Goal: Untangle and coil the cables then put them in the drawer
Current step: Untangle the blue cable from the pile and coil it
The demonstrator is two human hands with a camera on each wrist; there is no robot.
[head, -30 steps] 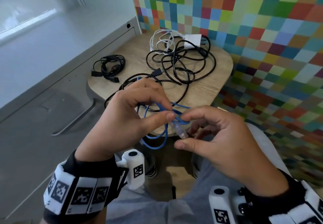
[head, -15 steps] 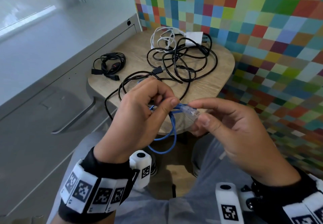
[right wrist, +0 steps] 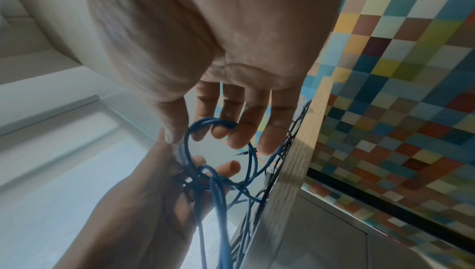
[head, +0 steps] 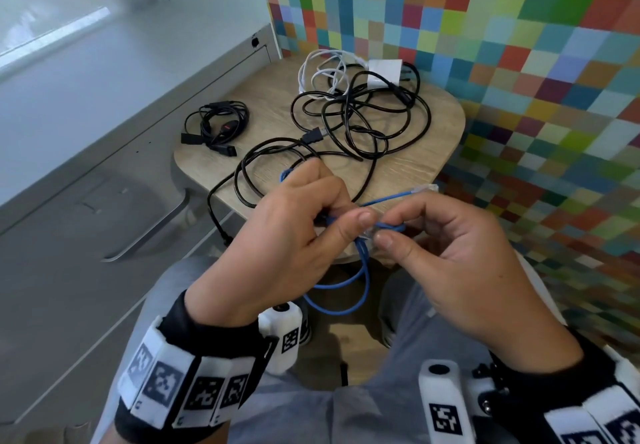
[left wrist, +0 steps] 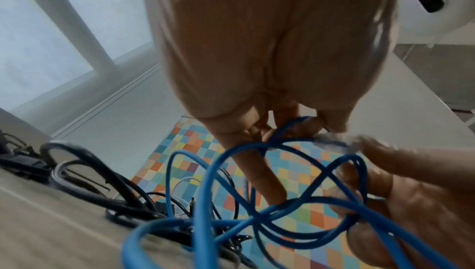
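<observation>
Both hands hold a tangled blue network cable [head: 362, 272] over my lap, at the table's near edge. My left hand [head: 346, 208] grips a bunch of its strands, thumb pressed on top. My right hand [head: 388, 229] pinches the cable by a clear plug [head: 369, 234], right against the left thumb. Another clear plug [head: 427, 188] sticks out free beyond the right hand. A blue loop hangs below. The left wrist view shows crossing blue loops [left wrist: 205, 182] and the plug [left wrist: 334, 142]. In the right wrist view a blue loop [right wrist: 218, 192] hooks over my right fingers [right wrist: 223, 131].
On the small wooden table [head: 433, 153] lie a tangle of black cables [head: 360, 121], a white cable [head: 322, 73] with a white charger [head: 384, 71], and a coiled black cable [head: 218, 125]. A grey cabinet front with a handle [head: 152, 232] stands left. A coloured checked wall is right.
The right hand let go of the plug it pulled rightwards; that end now pokes out free. Its fingers came back to the left thumb and pinch the cable there.
</observation>
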